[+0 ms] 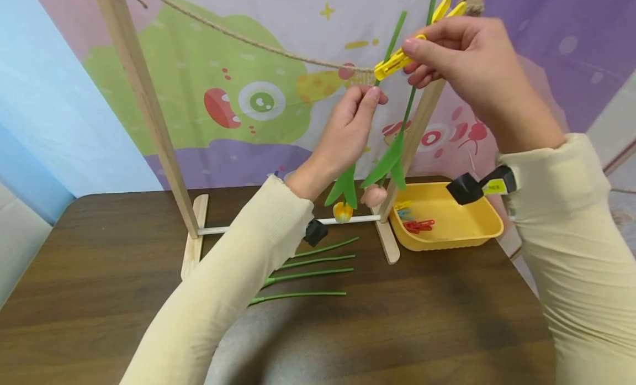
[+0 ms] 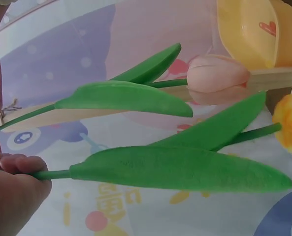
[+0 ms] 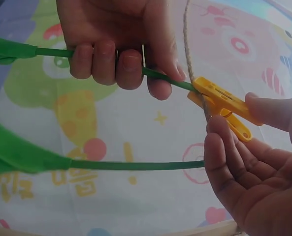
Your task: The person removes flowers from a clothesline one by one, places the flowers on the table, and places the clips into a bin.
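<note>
My left hand (image 1: 348,125) grips the green stem of a yellow artificial tulip (image 1: 343,212), which hangs bloom down. My right hand (image 1: 472,64) pinches a yellow clothespin (image 1: 392,63) between thumb and fingers. In the right wrist view, that clothespin (image 3: 222,101) sits across the twine rope (image 3: 188,44) at the stem's upper part, just beyond the left fingertips. Beside it a pink tulip (image 2: 218,78) hangs upside down, its stem passing behind my right hand. Another yellow clothespin (image 1: 441,10) shows above that hand, partly hidden by it.
The rope runs between two wooden posts (image 1: 149,114) standing on a brown table (image 1: 99,274). Several green stems (image 1: 318,273) lie under my left arm, their other ends hidden. At right, a yellow basin (image 1: 467,230) holds red clothespins (image 1: 419,226) and other coloured ones. A cartoon-printed cloth hangs behind.
</note>
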